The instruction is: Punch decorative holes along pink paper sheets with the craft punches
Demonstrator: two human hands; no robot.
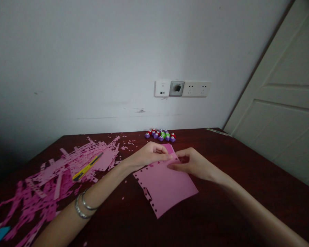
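A sheet of pink paper (167, 188) with small punched holes along its left and upper edges is held over the dark table. My left hand (153, 153) pinches its upper edge, thumb on top. Opposite it, my right hand (187, 163) grips the same edge from the right, fingers closed on the paper. Just behind the hands, another piece of pink paper (169, 148) shows in part; whether it is joined to the sheet is hidden. Two silver bangles circle my left wrist.
Pink paper strips (48, 192) are heaped on the left, with a yellow utility knife (86, 168) lying on them. Several small craft punches (161, 134), purple, red and green, stand by the wall. Blue paper (1, 236) lies at the lower left. Wall sockets (195, 89) are above the table (221, 212).
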